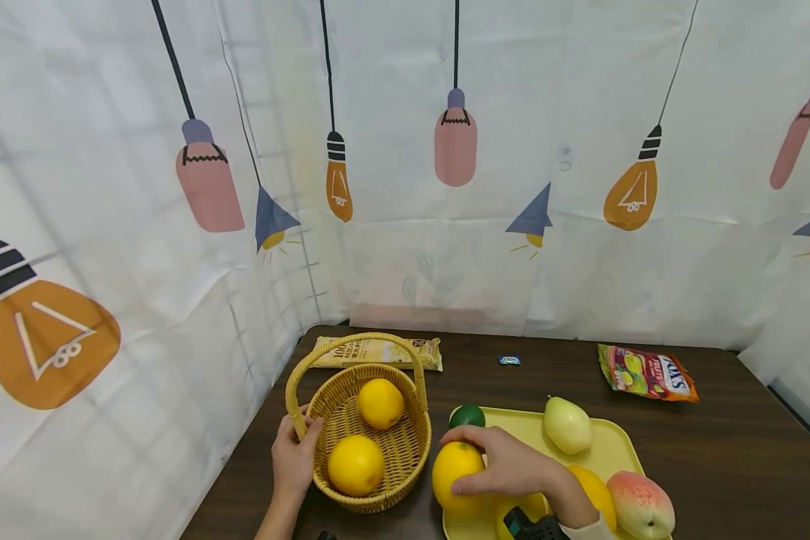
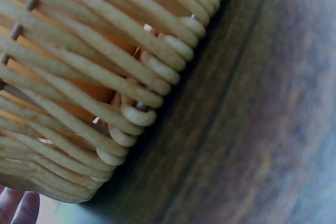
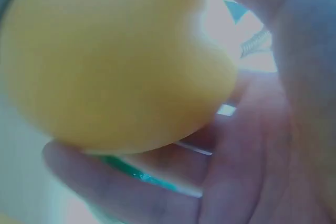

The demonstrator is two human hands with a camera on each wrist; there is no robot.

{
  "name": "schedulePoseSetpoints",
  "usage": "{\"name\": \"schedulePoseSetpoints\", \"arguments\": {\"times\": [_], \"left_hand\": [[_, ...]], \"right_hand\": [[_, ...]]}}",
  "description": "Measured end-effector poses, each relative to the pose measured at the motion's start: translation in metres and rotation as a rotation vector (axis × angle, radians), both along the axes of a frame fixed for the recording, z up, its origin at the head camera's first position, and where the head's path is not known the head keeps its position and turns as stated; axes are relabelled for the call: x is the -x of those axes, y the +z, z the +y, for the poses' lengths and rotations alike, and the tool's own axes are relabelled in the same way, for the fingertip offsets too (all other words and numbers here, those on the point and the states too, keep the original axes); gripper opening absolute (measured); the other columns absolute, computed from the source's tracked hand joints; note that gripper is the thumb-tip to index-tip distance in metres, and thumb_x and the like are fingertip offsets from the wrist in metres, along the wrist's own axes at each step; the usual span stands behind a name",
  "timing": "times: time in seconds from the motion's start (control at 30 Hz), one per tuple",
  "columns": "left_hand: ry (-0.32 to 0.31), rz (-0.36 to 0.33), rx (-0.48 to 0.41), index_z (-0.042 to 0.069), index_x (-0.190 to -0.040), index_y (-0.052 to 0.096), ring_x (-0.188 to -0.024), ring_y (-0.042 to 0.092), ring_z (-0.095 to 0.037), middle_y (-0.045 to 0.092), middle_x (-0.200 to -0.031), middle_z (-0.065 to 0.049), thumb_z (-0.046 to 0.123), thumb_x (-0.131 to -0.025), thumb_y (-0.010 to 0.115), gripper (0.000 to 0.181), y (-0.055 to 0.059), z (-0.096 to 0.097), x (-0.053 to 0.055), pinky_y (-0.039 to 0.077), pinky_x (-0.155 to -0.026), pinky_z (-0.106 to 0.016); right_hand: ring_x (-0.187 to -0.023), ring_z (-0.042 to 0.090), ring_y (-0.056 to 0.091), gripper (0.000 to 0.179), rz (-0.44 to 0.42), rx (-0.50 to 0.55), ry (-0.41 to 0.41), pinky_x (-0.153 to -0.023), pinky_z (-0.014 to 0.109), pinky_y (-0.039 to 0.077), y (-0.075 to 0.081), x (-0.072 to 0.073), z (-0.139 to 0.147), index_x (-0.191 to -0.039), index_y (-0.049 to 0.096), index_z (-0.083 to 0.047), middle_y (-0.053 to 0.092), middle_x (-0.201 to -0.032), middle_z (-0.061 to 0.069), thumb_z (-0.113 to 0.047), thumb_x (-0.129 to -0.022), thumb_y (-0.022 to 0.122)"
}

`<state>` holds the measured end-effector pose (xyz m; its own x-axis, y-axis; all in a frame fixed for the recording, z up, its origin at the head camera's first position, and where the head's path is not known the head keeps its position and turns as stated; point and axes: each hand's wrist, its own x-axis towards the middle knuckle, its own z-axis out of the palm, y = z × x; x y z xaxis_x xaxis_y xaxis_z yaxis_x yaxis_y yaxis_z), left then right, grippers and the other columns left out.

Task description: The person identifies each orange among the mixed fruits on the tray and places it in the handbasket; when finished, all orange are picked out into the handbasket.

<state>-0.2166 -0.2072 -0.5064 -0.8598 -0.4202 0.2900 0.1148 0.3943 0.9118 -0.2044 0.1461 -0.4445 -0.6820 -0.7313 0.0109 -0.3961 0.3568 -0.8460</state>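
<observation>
My left hand (image 1: 295, 459) grips the yellow wicker basket (image 1: 424, 457) at its left rim, by the foot of the handle. Two oranges (image 1: 355, 466) lie inside it. In the left wrist view the woven side of the basket (image 2: 100, 66) fills the upper left, with fingertips (image 2: 26, 208) at the lower corner. My right hand (image 1: 516, 465) holds another orange (image 1: 454, 469) between thumb and fingers, over the left side of the yellow tray (image 1: 513, 420). That orange (image 3: 115, 66) covers much of the right wrist view, with fingers curved round it.
On the tray are a green fruit (image 1: 468, 415), a pear (image 1: 568, 425), a peach (image 1: 640, 504) and more oranges (image 1: 592, 491), partly behind the right arm. Farther back lie a long cream packet (image 1: 378, 352), a small blue packet (image 1: 509, 360) and a colourful candy bag (image 1: 646, 373).
</observation>
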Motion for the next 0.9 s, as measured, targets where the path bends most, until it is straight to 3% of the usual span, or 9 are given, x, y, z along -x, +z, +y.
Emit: {"name": "schedulePoseSetpoints", "arguments": {"times": [0.27,0.53,0.9], "left_hand": [[0.004,-0.012,-0.015,0.000,-0.089,0.062,-0.114,0.055,-0.032,0.058,-0.126,-0.014,0.017,-0.094,0.065,0.018,0.002,0.001,-0.001,0.034,-0.083,-0.029],[-0.004,-0.015,0.007,0.002,-0.089,0.062,-0.115,0.055,-0.033,0.057,-0.128,-0.013,0.018,-0.095,0.064,0.018,0.000,0.000,0.000,0.034,-0.084,-0.035],[-0.004,-0.024,0.007,0.003,-0.088,0.062,-0.114,0.056,-0.032,0.058,-0.127,-0.012,0.019,-0.095,0.065,0.018,-0.001,-0.002,0.001,0.036,-0.083,-0.034]], "right_hand": [[-0.098,0.019,0.061,0.051,-0.042,0.191,-0.139,-0.078,0.031,0.054,0.005,0.000,-0.002,-0.136,0.050,-0.019,0.056,-0.129,0.009,-0.025,-0.091,0.071],[-0.105,0.028,0.058,0.057,-0.040,0.356,-0.284,-0.080,0.031,0.055,0.004,-0.003,-0.021,-0.139,0.047,-0.015,0.049,-0.137,0.014,-0.018,-0.089,0.074],[-0.106,0.027,0.060,0.068,-0.011,0.418,-0.375,-0.075,0.030,0.056,-0.003,-0.012,-0.059,-0.143,0.042,-0.011,0.052,-0.134,0.013,-0.023,-0.086,0.077]]}}
